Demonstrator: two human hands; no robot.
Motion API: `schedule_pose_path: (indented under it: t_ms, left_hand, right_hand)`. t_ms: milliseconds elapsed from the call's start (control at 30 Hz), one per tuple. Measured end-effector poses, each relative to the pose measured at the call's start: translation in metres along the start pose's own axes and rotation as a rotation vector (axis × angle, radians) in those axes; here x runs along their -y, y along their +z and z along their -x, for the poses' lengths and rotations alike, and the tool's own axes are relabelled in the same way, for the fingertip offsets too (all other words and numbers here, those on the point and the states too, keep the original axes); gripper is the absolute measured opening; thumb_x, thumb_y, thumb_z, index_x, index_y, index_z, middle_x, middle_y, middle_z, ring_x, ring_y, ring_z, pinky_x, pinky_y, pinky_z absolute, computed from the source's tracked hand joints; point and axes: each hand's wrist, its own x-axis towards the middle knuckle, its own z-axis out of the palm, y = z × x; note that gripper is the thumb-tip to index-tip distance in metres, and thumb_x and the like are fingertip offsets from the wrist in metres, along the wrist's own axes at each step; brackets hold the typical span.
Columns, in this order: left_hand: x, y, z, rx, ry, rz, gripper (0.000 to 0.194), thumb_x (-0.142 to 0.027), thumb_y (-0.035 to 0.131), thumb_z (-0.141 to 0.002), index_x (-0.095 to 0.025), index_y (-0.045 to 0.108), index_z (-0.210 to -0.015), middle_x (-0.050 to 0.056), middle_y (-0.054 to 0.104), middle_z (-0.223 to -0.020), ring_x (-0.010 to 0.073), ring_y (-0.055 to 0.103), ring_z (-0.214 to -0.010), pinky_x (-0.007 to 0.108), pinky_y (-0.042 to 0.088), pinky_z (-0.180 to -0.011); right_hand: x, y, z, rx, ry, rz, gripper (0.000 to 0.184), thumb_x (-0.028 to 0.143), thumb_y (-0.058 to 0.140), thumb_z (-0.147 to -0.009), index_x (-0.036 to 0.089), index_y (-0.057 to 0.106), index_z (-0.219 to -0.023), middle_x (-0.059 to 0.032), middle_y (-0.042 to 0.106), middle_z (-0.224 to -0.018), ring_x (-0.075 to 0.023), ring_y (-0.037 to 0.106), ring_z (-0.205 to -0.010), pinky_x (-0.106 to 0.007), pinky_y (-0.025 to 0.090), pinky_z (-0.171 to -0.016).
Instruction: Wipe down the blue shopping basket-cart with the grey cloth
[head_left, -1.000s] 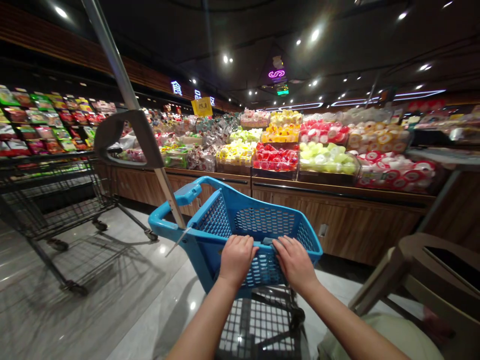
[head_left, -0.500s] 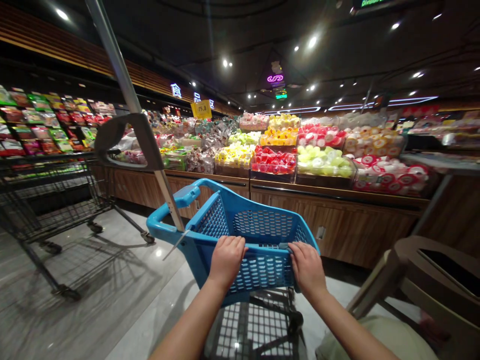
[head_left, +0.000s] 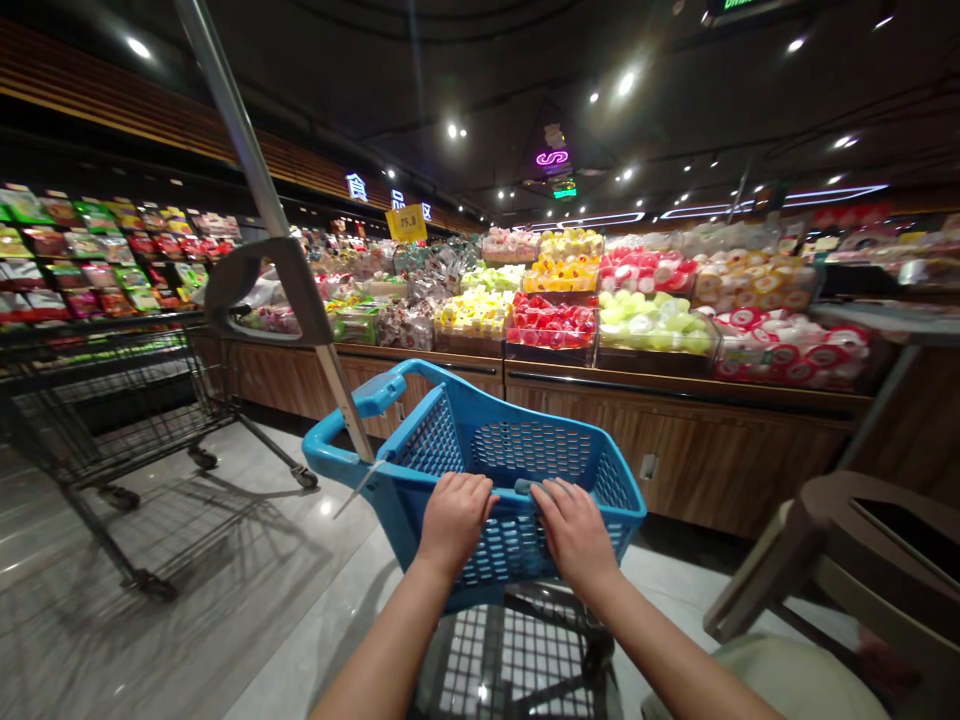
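Blue cart (head_left: 501, 548) seems stiff; grip its near rim, your left hand (head_left: 454, 520) closed there, right hand (head_left: 577, 530) curled over greyish cloth (head_left: 523, 486).

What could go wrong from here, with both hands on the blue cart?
Pressing with the left hand and right hand might roll the cart, which has wheels. What looks like a grey cloth by the right fingers could slip off the rim. Bumping the stool might drop the phone.

Both hands, left hand (head_left: 456, 525) and right hand (head_left: 574, 530), rest on the blue basket's (head_left: 517, 400) near rim.
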Motion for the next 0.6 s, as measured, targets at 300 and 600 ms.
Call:
schedule_pose_path:
  t_ms: [300,600]
  left_hand:
    - [-0.008,0.000,0.002,0.011,-0.002,0.005,0.020,-0.032,0.047,-0.098,-0.021,0.063,-0.099,0.004,0.072,-0.097,0.0225,0.062,-0.092,0.039,0.039,-0.084]
    - [-0.016,0.006,0.001,-0.071,-0.018,0.056,0.016,-0.029,0.051,-0.096,-0.020,0.065,-0.099,0.003,0.073,-0.100,0.0215,0.064,-0.091,0.039,0.039,-0.084]
  right_hand:
    - [-0.069,-0.013,0.045,-0.015,0.033,0.080,0.040,0.027,0.043,-0.096,0.019,0.050,-0.135,-0.0108,0.057,-0.131,-0.0275,0.050,-0.121,-0.048,0.037,-0.106]
    - [-0.080,-0.015,0.049,-0.058,0.157,0.064,0.033,0.027,0.040,-0.096,0.017,0.057,-0.123,-0.0108,0.060,-0.120,-0.0275,0.051,-0.116,-0.052,0.034,-0.109]
